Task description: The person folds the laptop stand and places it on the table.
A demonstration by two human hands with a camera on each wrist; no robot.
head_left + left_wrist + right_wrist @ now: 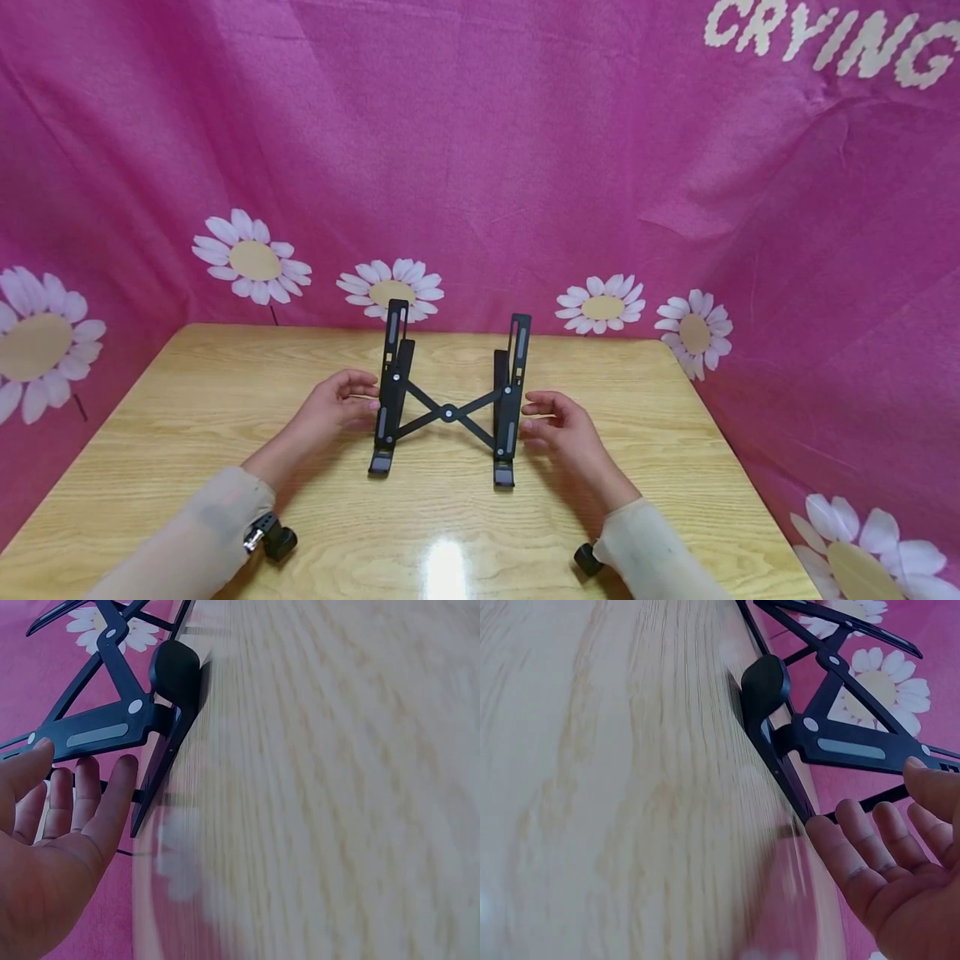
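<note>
A black folding laptop stand (448, 413) stands unfolded on the wooden table, its crossed bars joined at a centre pivot and its two side arms raised. Grey pads line the arms, and small lipped feet point toward the person. On the left, my left hand (330, 408) has its fingertips right at the outer side of the left arm. My right hand (566, 433) mirrors it beside the right arm. Both wrist views show loosely extended fingers, with the thumb overlapping the stand's padded bar (97, 735) on the left and the matching bar (851, 750) on the right.
The light wooden table (360, 533) ends at a pink cloth backdrop (480, 167) printed with white daisies and lettering. Cloth also hangs along both sides. A dark camera mount (273, 537) sits on the left sleeve, and another dark device (588, 559) on the right.
</note>
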